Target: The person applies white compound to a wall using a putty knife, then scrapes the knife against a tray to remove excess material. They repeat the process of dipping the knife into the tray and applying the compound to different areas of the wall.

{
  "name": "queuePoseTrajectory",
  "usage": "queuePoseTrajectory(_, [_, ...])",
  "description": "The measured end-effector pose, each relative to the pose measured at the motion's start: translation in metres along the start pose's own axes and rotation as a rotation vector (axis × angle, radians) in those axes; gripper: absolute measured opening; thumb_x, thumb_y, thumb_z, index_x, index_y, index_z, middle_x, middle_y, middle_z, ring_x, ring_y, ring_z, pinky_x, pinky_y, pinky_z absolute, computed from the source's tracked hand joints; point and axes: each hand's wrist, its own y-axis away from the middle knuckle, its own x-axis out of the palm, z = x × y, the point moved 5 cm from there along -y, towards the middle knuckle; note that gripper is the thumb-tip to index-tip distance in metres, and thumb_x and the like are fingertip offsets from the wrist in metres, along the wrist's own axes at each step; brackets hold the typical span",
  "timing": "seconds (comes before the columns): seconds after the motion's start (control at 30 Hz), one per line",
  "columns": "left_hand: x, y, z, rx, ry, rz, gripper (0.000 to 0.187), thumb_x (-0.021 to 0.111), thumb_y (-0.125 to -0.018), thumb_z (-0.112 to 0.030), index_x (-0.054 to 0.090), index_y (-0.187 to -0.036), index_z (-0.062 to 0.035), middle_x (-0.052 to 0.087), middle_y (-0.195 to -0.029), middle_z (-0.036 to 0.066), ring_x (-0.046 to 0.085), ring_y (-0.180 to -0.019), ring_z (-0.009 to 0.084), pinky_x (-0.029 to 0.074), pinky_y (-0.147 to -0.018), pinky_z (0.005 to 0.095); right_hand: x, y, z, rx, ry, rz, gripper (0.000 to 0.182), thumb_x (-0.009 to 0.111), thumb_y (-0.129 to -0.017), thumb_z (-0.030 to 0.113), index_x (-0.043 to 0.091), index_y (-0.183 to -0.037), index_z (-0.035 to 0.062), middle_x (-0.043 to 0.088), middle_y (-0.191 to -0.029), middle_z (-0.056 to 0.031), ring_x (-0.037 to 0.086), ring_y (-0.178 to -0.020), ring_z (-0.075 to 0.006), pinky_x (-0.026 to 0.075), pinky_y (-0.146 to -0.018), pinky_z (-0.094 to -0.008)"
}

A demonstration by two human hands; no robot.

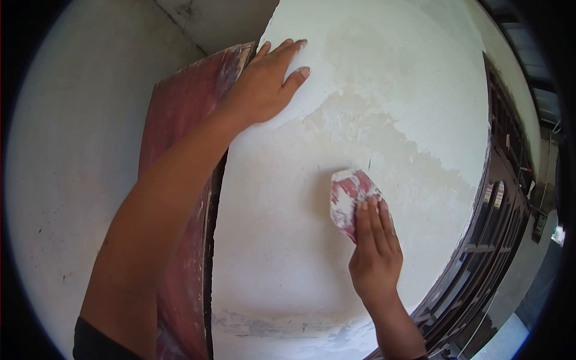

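Note:
My right hand [377,255] presses a piece of sandpaper [348,195] flat against the whitish plastered wall [270,228]. The sheet is reddish and smeared with white powder, and its lower right part lies under my fingers. Higher up, my left hand [264,87] is open and rests on the wall near its left edge, fingers and thumb apart, holding nothing. My left forearm passes in front of a dark red wooden door panel [186,108].
Uneven beige patches [372,129] mark the wall, and a rough grey strip [264,325] runs across its lower part. A brown window grille [495,216] stands on the right. Another plain wall [78,150] is at the left.

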Motion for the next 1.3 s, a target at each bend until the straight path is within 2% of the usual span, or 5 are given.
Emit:
queuePoseTrajectory(0.17, [-0.032,0.082,-0.031,-0.268,0.676,0.076,0.062,0.04,-0.107,-0.041,0.039,-0.15,0.0032,0.043,-0.155,0.019,0.035,-0.148,0.0299,0.021,-0.123,0.0412,-0.022,0.082,0.006,0.621,-0.947,-0.062,0.039,0.053,-0.094,-0.007,0.057,-0.132,-0.01,0.062,-0.133,-0.0246,0.068,-0.112,-0.0285,0.053,-0.098,-0.0357])
queuePoseTrajectory(0.3, [-0.085,0.233,-0.098,-0.619,1.077,0.116,0.067,0.033,-0.107,-0.051,0.042,-0.15,-0.0008,0.041,-0.155,0.022,0.032,-0.148,0.035,0.018,-0.125,0.046,-0.015,0.142,0.035,1.296,-1.834,-0.282,0.023,0.058,-0.094,-0.003,0.062,-0.116,-0.0059,0.07,-0.106,-0.017,0.072,-0.096,-0.026,0.064,-0.084,-0.0512])
queuePoseTrajectory(0.5, [-0.184,0.456,-0.191,-1.266,1.098,-0.164,0.076,0.023,-0.107,-0.057,0.05,-0.139,0.0073,0.05,-0.146,0.025,0.045,-0.14,0.0394,0.03,-0.12,0.0507,0.013,0.203,0.077,1.572,-2.052,0.003,0.03,0.053,-0.095,0.001,0.055,-0.124,-0.0064,0.069,-0.108,-0.0182,0.073,-0.095,-0.0315,0.066,-0.077,-0.0528])
queuePoseTrajectory(0.7, [-0.309,0.55,-0.288,-2.113,0.551,-0.107,0.074,0.021,-0.109,-0.053,0.057,-0.127,0.0102,0.067,-0.122,0.026,0.066,-0.115,0.0341,0.048,-0.105,0.0446,0.034,0.29,0.149,1.758,-1.986,0.304,0.03,0.057,-0.092,0.006,0.057,-0.12,-0.0057,0.067,-0.098,-0.0151,0.069,-0.079,-0.0244,0.062,-0.06,-0.0394])
queuePoseTrajectory(1.3, [-0.646,0.622,-0.292,-2.467,-0.159,-0.23,0.078,0.024,-0.107,-0.056,0.05,-0.139,0.01,0.058,-0.139,0.024,0.053,-0.134,0.0318,0.038,-0.114,0.0409,-0.029,0.37,0.435,1.243,-1.557,1.444,0.02,0.063,-0.096,0.01,0.065,-0.113,-0.0002,0.067,-0.094,-0.0032,0.062,-0.077,-0.0103,0.054,-0.063,-0.0264])
